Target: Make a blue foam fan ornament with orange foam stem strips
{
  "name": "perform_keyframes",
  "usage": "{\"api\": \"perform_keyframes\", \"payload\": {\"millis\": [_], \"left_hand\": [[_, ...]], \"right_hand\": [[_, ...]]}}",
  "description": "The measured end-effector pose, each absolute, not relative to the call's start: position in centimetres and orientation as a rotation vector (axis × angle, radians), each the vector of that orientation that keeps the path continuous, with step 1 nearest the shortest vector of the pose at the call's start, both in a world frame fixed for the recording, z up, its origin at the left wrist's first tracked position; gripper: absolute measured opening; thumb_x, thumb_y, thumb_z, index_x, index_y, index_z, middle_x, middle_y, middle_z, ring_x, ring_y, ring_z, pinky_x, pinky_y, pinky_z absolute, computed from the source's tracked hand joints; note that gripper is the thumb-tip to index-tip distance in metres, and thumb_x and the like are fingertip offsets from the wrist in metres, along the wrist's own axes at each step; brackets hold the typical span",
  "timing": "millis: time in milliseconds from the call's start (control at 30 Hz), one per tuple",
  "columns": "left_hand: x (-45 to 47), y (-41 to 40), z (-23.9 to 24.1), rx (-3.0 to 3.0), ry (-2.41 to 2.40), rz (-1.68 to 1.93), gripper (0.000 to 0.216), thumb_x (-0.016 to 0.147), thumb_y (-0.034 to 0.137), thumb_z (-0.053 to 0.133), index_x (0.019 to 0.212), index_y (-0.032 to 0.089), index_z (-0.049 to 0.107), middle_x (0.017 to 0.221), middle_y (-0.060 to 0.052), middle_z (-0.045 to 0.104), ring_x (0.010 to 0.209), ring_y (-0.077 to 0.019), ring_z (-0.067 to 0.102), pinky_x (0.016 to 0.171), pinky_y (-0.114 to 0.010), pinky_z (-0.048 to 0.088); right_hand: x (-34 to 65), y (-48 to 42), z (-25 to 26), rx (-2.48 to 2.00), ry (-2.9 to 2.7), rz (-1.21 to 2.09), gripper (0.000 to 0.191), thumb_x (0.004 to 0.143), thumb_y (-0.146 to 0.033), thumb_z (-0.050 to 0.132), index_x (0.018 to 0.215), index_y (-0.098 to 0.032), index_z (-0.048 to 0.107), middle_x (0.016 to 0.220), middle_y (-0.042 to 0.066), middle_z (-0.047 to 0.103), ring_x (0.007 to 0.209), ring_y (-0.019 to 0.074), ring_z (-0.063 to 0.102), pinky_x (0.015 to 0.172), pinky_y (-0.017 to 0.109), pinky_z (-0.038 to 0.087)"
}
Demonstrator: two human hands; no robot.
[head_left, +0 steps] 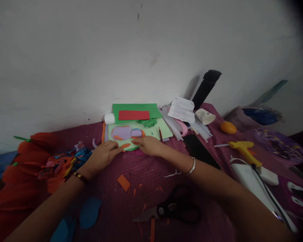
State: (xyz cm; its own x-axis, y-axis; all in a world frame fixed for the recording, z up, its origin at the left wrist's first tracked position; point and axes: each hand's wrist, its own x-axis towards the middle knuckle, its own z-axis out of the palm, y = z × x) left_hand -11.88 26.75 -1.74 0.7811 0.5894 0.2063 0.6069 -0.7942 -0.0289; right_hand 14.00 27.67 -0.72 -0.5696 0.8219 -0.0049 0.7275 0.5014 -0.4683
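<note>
My left hand (103,155) lies on the red checked cloth (141,174) with its fingers stretched toward a small orange paper piece (125,145) at the front edge of a light green sheet (164,131). My right hand (148,145) rests beside it, fingertips pinched on an orange sliver at that same edge. On the sheet lie purple cut-out shapes (125,132) with orange strips. Each wrist carries a bracelet.
Black scissors (175,208) and orange scraps (123,182) lie near me. A yellow glue gun (243,149), black phone (199,149), white sticks (181,129), paper cup (205,116) and an orange fruit (227,127) are at the right. Coloured scraps (65,161) pile at the left. Green and red sheets (133,112) sit by the wall.
</note>
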Motion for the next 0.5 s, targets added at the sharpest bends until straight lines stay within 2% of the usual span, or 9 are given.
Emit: {"api": "perform_keyframes", "payload": {"millis": [133,233,300,400,500], "left_hand": [[-12.1,26.6,-2.0,-2.862,-1.047,-0.329,0.033,0.092,0.016,0.044,0.117,0.025,0.063,0.096,-0.007,0.063,0.091,-0.0215,0.057,0.082,-0.036,0.048],[-12.2,26.7,-2.1,-2.824,-1.142,-0.428,0.036,0.089,0.013,0.044,0.120,0.020,0.060,0.104,-0.010,0.065,0.097,-0.0226,0.058,0.088,-0.038,0.048],[-12.4,26.8,-2.0,-2.792,-1.229,-0.516,0.037,0.085,0.010,0.045,0.118,0.017,0.060,0.108,-0.011,0.064,0.101,-0.0229,0.059,0.091,-0.038,0.048],[-12.8,27.3,-1.2,-2.703,-1.406,-0.641,0.036,0.080,0.007,0.042,0.108,0.016,0.062,0.102,-0.010,0.065,0.097,-0.0227,0.061,0.087,-0.036,0.050],[-12.7,28.2,-0.5,-2.620,-1.567,-0.680,0.030,0.082,0.011,0.041,0.102,0.017,0.063,0.096,-0.008,0.064,0.090,-0.0217,0.062,0.082,-0.034,0.050]], "right_hand": [[14.7,27.8,-0.5,-1.262,-2.321,0.893,0.059,0.079,-0.008,0.047,0.137,-0.014,0.049,0.081,0.005,0.069,0.067,0.0146,0.057,0.066,0.026,0.043],[15.6,27.0,-0.2,-1.249,-2.256,0.955,0.056,0.080,-0.008,0.046,0.135,-0.012,0.051,0.072,0.002,0.066,0.060,0.0129,0.052,0.062,0.025,0.041],[16.4,26.0,0.2,-1.206,-2.275,0.976,0.053,0.080,-0.008,0.045,0.131,-0.014,0.055,0.078,0.003,0.068,0.063,0.0133,0.055,0.064,0.025,0.042],[17.6,24.0,0.7,-1.086,-2.301,1.028,0.048,0.080,-0.007,0.045,0.124,-0.017,0.061,0.101,0.005,0.070,0.081,0.0153,0.061,0.075,0.027,0.045],[18.6,22.2,1.1,-1.063,-2.331,1.070,0.043,0.082,-0.009,0.045,0.120,-0.018,0.064,0.102,0.005,0.071,0.084,0.0159,0.063,0.077,0.028,0.047]]}}
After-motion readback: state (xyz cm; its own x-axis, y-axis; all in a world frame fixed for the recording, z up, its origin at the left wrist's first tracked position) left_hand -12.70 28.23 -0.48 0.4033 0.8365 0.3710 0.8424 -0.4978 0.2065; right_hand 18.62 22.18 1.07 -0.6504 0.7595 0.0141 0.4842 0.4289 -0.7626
